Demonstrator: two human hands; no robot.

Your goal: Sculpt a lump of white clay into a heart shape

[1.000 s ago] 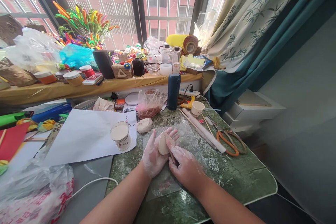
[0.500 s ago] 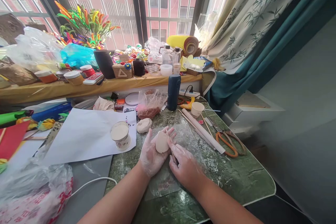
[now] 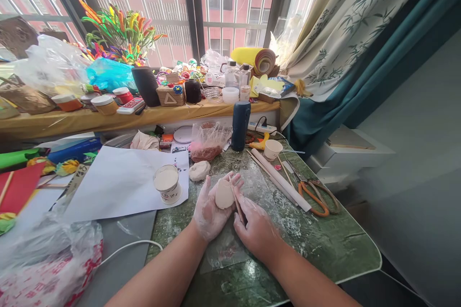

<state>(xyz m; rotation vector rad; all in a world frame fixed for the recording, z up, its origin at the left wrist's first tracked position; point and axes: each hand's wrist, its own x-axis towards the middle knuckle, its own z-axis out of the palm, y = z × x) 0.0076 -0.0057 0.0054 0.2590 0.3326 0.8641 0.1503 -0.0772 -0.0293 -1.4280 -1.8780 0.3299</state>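
A flat beige disc of dough (image 3: 224, 194) lies on the palm of my left hand (image 3: 211, 206), whose floury fingers are stretched out and cradle it. My right hand (image 3: 256, 226) is closed round a thin wooden stick (image 3: 236, 199) whose tip rests against the disc's right edge. Both hands hover over a clear plastic sheet (image 3: 256, 187) on the green table (image 3: 324, 244). A second lump of dough (image 3: 199, 171) sits just beyond my left hand.
A paper cup of white powder (image 3: 167, 183) stands on white paper (image 3: 118, 182) to the left. A rolling pin (image 3: 279, 178), orange-handled scissors (image 3: 317, 196), a small cup (image 3: 272, 149), a dark bottle (image 3: 240, 125) and a plastic bag (image 3: 209, 141) lie around. A cluttered windowsill (image 3: 108, 117) is behind.
The dough disc has turned from edge-up to lying flat on my left palm. My right hand has drawn back slightly, and the stick it holds now shows against the disc.
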